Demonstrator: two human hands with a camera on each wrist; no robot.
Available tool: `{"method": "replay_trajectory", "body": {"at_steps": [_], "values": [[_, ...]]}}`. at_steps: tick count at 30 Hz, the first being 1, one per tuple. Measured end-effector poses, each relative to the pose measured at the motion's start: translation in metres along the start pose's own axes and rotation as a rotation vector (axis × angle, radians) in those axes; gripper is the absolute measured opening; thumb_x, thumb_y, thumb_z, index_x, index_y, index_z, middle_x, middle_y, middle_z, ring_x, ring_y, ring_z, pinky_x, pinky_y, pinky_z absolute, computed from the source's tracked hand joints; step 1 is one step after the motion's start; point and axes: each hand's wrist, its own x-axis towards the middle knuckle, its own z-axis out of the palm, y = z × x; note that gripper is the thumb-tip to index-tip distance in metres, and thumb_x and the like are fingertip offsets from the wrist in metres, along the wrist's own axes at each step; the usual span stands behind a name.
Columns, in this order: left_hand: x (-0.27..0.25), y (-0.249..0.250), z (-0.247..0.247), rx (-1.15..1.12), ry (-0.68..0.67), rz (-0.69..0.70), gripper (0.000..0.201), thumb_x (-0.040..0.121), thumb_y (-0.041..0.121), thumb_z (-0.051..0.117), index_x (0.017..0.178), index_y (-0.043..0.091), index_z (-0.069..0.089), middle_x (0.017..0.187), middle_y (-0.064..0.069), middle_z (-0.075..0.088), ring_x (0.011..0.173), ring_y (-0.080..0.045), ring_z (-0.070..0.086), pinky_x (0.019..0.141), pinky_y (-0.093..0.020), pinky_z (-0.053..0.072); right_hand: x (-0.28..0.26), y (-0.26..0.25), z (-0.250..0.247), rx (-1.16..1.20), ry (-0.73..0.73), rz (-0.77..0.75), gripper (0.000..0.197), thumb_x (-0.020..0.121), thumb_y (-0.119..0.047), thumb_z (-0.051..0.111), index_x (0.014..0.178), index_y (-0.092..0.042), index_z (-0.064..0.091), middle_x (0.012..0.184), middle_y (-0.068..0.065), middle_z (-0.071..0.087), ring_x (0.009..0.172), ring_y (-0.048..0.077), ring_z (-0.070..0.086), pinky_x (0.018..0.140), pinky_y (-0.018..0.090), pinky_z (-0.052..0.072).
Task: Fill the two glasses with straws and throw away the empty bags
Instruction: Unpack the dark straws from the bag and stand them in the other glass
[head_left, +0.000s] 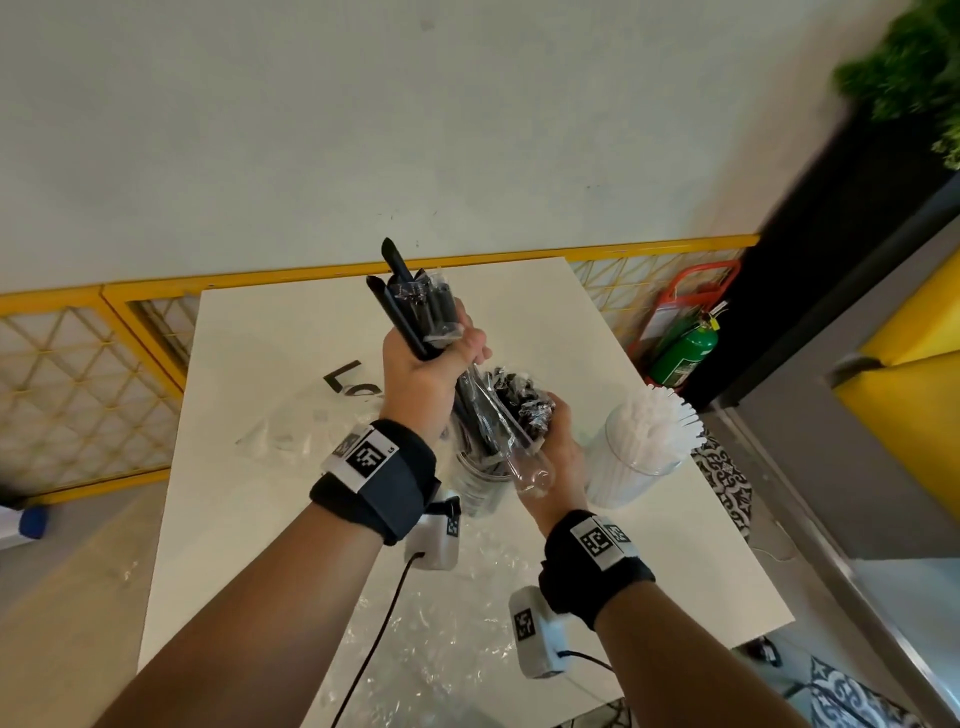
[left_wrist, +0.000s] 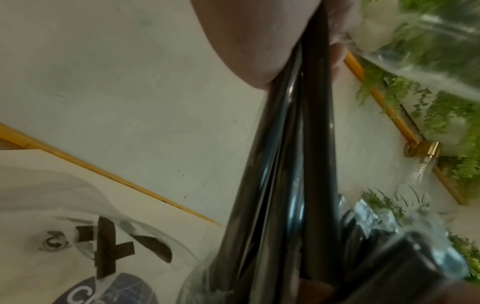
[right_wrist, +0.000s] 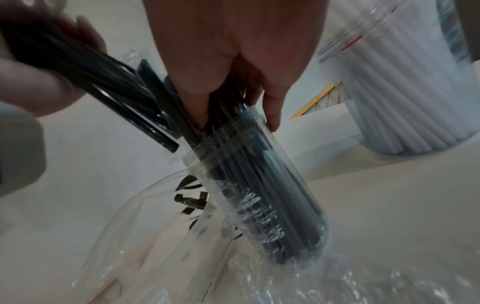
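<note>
Risk 1: the clear glass jar of black straws (right_wrist: 259, 185) stood tilted in the right-wrist view, its base on crinkled clear plastic film (head_left: 441, 623); a sideways push from the incoming bundle could have tipped it, in my judgement.
Risk 2: the bunch of long black plastic straws (head_left: 410, 306) was partly sheathed in thin clear wrap; straws could have snagged on the wrap or slid free past the jar mouth.
Risk 3: the jar looked nearly full, so the added straws might have jammed at the rim and bent.
Left hand (head_left: 426, 374): fingers curled tight round the bunch, held raised above the jar and slanting down toward its mouth.
Right hand (head_left: 550, 441): fingers closed round the tops of the straws already in the jar, at its mouth, with loose clear wrap trailing over the hand.
Straw appearance: glossy, dark, straight, some ends cut at a slant; wrap reflective and crumpled.
Second glass: clear jar packed with white straws (head_left: 644, 452), upright on the white surface (head_left: 571, 322), just right of the right hand, looked full.
Bags: an empty clear bag with black lettering (head_left: 311, 415) lay on the surface left of the jar, not yet thrown away.
</note>
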Motion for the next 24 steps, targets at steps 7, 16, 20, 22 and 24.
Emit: {"method": "replay_trajectory", "body": {"at_steps": [7, 16, 20, 22, 24], "values": [[-0.005, -0.010, 0.002, 0.055, 0.069, -0.027, 0.013, 0.078, 0.008, 0.065, 0.090, 0.012, 0.060, 0.088, -0.006, 0.060, 0.098, -0.043, 0.062, 0.097, -0.046, 0.053, 0.001, 0.030, -0.004, -0.011, -0.150, 0.056, 0.071, 0.071, -0.038, 0.075, 0.132, -0.024, 0.042, 0.121, -0.009, 0.062, 0.108, 0.019, 0.065, 0.087, 0.050, 0.056], [-0.001, -0.019, 0.005, 0.130, 0.068, -0.041, 0.022, 0.086, -0.012, 0.062, 0.086, 0.009, 0.060, 0.079, 0.002, 0.061, 0.076, -0.006, 0.065, 0.077, -0.021, 0.052, 0.000, 0.021, -0.019, 0.072, -0.295, 0.097, 0.089, 0.065, -0.022, 0.071, 0.141, -0.048, 0.033, 0.130, -0.036, 0.052, 0.127, -0.004, 0.049, 0.110, 0.043, 0.042], [0.000, -0.025, -0.004, 0.119, 0.070, -0.076, 0.025, 0.087, -0.010, 0.063, 0.085, 0.015, 0.061, 0.080, 0.003, 0.060, 0.078, -0.008, 0.063, 0.078, -0.021, 0.051, -0.009, 0.006, -0.045, 0.010, -0.441, 0.069, 0.126, 0.062, -0.028, 0.080, 0.154, -0.042, -0.006, 0.159, -0.022, 0.021, 0.147, 0.002, 0.021, 0.120, 0.047, 0.027], [0.000, -0.028, -0.007, 0.123, 0.069, -0.092, 0.025, 0.088, -0.006, 0.065, 0.085, 0.018, 0.061, 0.080, 0.004, 0.061, 0.079, -0.009, 0.062, 0.079, -0.023, 0.051, -0.014, -0.009, -0.057, -0.038, -0.430, 0.010, 0.129, 0.064, -0.039, 0.084, 0.152, -0.044, -0.010, 0.163, -0.017, 0.010, 0.150, 0.006, 0.012, 0.120, 0.048, 0.024], [-0.002, -0.031, -0.008, 0.135, 0.050, -0.125, 0.023, 0.089, -0.004, 0.065, 0.085, 0.019, 0.061, 0.080, 0.004, 0.062, 0.078, -0.005, 0.064, 0.077, -0.022, 0.052, -0.019, -0.027, -0.061, -0.120, -0.380, -0.106, 0.122, 0.068, -0.050, 0.082, 0.155, -0.038, -0.004, 0.164, -0.014, 0.005, 0.151, 0.008, 0.007, 0.121, 0.044, 0.022]]}}
